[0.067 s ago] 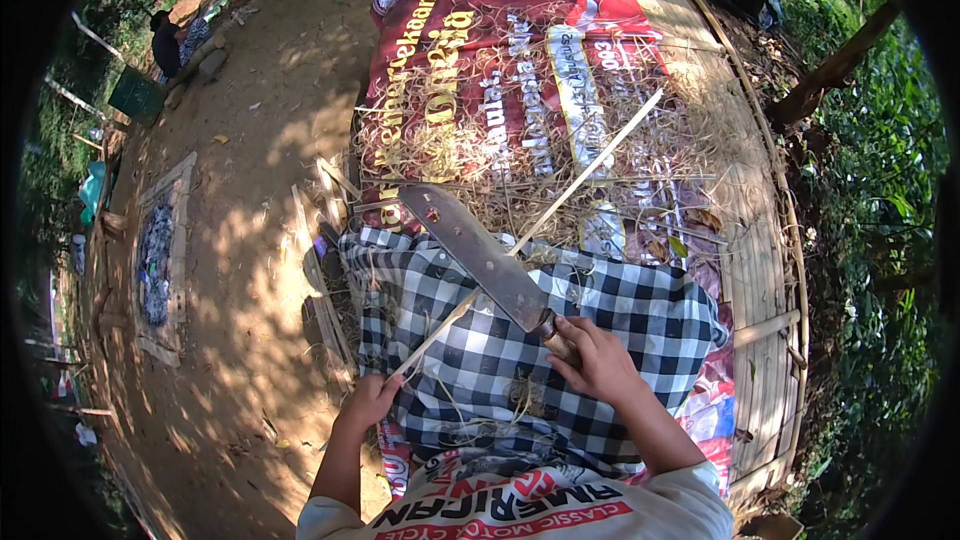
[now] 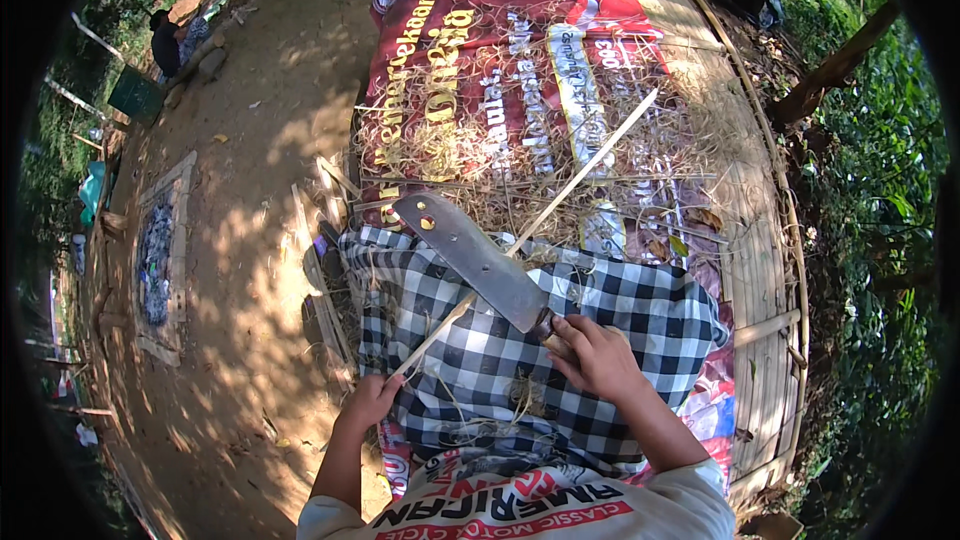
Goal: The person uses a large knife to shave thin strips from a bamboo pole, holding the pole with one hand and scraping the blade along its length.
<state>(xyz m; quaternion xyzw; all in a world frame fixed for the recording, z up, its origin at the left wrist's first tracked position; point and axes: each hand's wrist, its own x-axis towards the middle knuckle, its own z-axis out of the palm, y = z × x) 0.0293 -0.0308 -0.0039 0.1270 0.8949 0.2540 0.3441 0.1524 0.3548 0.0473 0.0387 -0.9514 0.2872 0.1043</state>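
Note:
My right hand (image 2: 597, 358) is closed around the short wooden handle of a wide-bladed machete (image 2: 465, 258). Its dark blade slants up to the left, lying across a long pale bamboo strip (image 2: 590, 166). The near end of that strip is gripped in my left hand (image 2: 370, 401), while the far end points up to the right over the red banner. Where the blade crosses, it hides part of the strip. Under both lies a black-and-white checked cloth (image 2: 640, 310) spread over my lap, with some thin shavings on it.
A red printed banner (image 2: 470, 60) strewn with curly shavings covers a bamboo slat platform (image 2: 760, 240). Split bamboo pieces (image 2: 318, 275) lie at its left edge. On the dirt ground is a framed ash pit (image 2: 157, 258). Another person (image 2: 166, 43) sits far left; plants grow at right.
The machete's blade has tilted slightly and its tip has shifted a little left and down. The strip's far end has moved slightly left. Both hands keep their holds.

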